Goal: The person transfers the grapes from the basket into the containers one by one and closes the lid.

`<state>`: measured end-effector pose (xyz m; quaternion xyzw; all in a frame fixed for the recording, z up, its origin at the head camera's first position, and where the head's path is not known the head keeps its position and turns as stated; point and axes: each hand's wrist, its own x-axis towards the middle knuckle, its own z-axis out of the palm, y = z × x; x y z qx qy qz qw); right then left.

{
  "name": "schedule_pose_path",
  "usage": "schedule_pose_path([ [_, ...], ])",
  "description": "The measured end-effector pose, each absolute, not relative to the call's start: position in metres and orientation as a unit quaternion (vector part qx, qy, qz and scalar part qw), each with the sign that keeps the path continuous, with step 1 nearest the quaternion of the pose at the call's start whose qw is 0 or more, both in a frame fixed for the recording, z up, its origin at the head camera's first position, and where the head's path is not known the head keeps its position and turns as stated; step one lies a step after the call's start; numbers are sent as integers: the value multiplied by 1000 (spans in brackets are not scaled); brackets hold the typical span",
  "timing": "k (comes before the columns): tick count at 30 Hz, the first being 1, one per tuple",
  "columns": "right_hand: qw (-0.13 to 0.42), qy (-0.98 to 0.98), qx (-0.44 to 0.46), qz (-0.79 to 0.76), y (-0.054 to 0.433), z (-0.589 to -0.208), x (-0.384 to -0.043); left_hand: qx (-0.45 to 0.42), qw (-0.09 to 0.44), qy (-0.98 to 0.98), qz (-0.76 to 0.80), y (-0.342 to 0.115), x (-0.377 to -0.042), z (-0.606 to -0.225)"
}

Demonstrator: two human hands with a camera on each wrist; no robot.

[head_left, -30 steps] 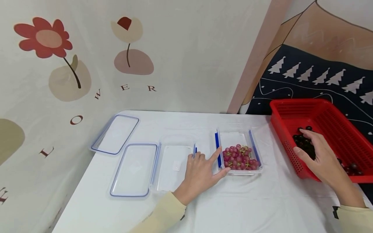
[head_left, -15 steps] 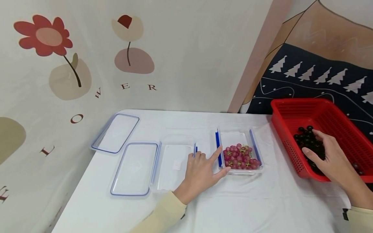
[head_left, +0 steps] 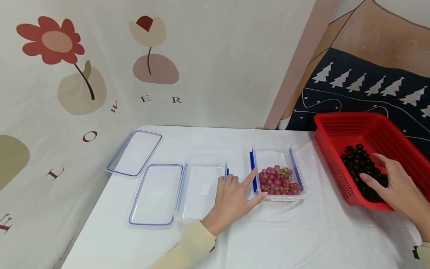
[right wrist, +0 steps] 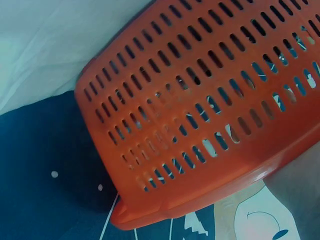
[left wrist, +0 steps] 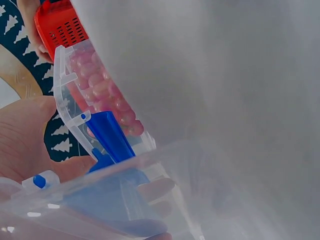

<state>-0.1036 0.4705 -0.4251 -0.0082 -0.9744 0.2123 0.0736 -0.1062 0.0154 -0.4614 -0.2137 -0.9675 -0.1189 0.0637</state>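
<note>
In the head view, my left hand (head_left: pixel 231 198) has its index finger and thumb spread, tips right at the near left corner of a clear container (head_left: pixel 282 198) with blue side clips. Red grapes (head_left: pixel 277 179) fill its near part; the left wrist view shows these grapes (left wrist: pixel 100 87) beside a blue clip (left wrist: pixel 111 135). The other fingers of this hand lie over the right side of a second clear container (head_left: pixel 195 194). On the right, my right hand (head_left: pixel 399 186) is over a red plastic basket (head_left: pixel 330 170), thumb and fingers apart around the right side of a bunch of dark grapes (head_left: pixel 357 162).
A blue-edged clear lid (head_left: pixel 152 194) lies left of the second container, and another blue-edged clear piece (head_left: pixel 137 153) lies behind it. A white cloth (head_left: pixel 285 235) covers the table. Printed hangings (head_left: pixel 221 67) stand along the back edge.
My right hand has shifted rightward across the basket, uncovering more of the dark grapes. The left hand keeps its place by the containers, and the head view has turned slightly.
</note>
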Motion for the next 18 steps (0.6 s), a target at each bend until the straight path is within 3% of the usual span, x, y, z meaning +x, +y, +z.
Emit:
schedule_pose_path([
  [18,-31,-989,-45,141,504,-424,-105,-220,54,-967,-118,18,-108,-460],
])
